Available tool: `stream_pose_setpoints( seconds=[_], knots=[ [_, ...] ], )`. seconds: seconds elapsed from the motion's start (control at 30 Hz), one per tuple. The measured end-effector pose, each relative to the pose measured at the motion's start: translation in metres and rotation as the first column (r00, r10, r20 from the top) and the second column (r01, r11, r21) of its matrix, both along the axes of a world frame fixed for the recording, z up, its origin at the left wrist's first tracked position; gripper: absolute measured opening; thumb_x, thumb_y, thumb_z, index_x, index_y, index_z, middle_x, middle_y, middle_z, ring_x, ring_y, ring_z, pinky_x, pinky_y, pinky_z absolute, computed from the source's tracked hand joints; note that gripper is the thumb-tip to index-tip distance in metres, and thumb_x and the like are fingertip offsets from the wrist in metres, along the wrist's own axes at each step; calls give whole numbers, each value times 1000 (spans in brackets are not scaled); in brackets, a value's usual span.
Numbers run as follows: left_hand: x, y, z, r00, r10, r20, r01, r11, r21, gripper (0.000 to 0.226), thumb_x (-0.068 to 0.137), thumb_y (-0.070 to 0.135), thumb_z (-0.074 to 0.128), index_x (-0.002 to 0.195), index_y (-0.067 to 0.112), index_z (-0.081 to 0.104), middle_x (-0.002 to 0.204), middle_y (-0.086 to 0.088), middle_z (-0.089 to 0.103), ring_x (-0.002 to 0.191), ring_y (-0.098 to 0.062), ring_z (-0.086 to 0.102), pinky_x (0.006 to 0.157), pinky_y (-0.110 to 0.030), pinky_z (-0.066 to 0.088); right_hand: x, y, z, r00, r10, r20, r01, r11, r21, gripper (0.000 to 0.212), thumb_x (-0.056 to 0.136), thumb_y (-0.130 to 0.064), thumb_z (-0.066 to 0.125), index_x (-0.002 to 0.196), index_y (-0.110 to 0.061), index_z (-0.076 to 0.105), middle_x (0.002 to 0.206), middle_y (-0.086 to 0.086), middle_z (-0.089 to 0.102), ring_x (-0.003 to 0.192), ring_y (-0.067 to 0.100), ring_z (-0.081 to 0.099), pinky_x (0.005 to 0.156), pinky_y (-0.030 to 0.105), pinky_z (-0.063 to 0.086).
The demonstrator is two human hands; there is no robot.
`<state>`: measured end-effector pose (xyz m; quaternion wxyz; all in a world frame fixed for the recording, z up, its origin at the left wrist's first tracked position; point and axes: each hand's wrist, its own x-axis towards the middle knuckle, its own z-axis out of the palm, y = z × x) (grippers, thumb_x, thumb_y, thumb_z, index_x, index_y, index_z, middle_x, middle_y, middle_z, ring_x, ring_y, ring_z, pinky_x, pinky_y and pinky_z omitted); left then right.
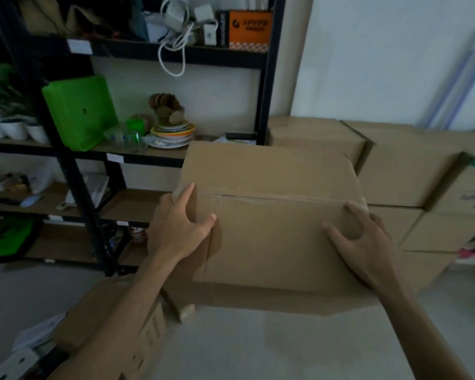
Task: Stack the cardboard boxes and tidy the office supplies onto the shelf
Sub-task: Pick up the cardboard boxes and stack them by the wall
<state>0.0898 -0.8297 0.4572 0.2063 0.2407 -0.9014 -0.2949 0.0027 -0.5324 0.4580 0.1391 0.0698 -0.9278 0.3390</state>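
One box (272, 237), long axis left-right

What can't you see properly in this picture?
All in the head view:
Inside the cardboard box: its closed flaps hide it.
Print on the orange box: too blurred.
The lower box: cut by the bottom edge, partly behind the left arm.

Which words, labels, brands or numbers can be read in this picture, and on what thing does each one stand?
Nothing reads clearly.
Orange box on the top shelf: white logo and print, too blurred.
White labels on the shelf edges: too small.
Right cardboard box: blue print, blurred.
Floor cardboard box: dark print, blurred.
Nearest cardboard box: plain, no print.
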Motion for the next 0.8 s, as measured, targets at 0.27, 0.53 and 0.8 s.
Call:
stream_pose_setpoints(
  seconds=[0.27, 0.53, 0.8],
  knots=[
    [-48, 70, 57, 991, -23, -134, 10, 995, -94, 76, 81, 55, 58, 146, 38, 22, 137, -8, 35, 125, -30, 38, 93, -41, 39, -48, 71, 45, 991, -11, -131, 6, 999, -34, 70, 72, -67, 56, 133, -38, 43, 136, 4, 46, 118, 29, 50, 96, 46, 43],
    [-106, 142, 107, 960, -17, -281, -18, 993, -120, 76, 81, 55, 59, 146, 37, 24, 141, -9, 32, 129, -31, 34, 97, -43, 37, -118, 142, 106, 957, 42, -286, -59, 997, -53, 66, 76, -65, 57, 134, -38, 42, 136, 4, 47, 119, 26, 48, 89, 41, 40],
    [-179, 164, 163, 929, -25, -370, -28, 990, -136, 75, 82, 56, 58, 146, 36, 24, 137, -10, 33, 125, -32, 37, 94, -42, 38, -189, 166, 164, 912, 48, -408, -71, 997, -42, 78, 70, -76, 50, 135, -32, 43, 131, 7, 52, 114, 27, 52, 89, 40, 41]
  ],
)
